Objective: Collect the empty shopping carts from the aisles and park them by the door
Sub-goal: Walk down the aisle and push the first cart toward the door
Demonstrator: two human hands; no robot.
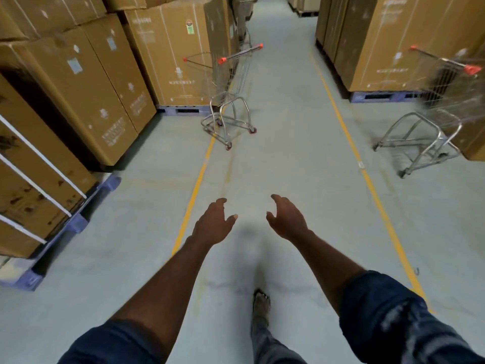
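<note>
- The left hand point(214, 223) and the right hand point(287, 219) reach forward over the bare floor, fingers spread and lightly curled, each holding nothing.
- The nearer-centre chrome wire shopping cart with orange handle caps point(232, 93) stands ahead and slightly left of both hands, well apart from them, beside the tall brown cardboard cartons point(173, 53) on their blue plastic pallet point(183, 110).
- Its handle bar runs slantwise, rising to the right; the basket looks empty.
- The left hand lies a little nearer this cart.
- A second chrome wire cart with orange-capped handle point(435, 111) stands far to the right, blurred, just beside another carton stack point(393, 43).
- The pale grey smooth concrete floor point(288, 153) carries two yellow painted lane lines point(194, 190).
- Judged next: walk ahead and grip the handle with both hands.
</note>
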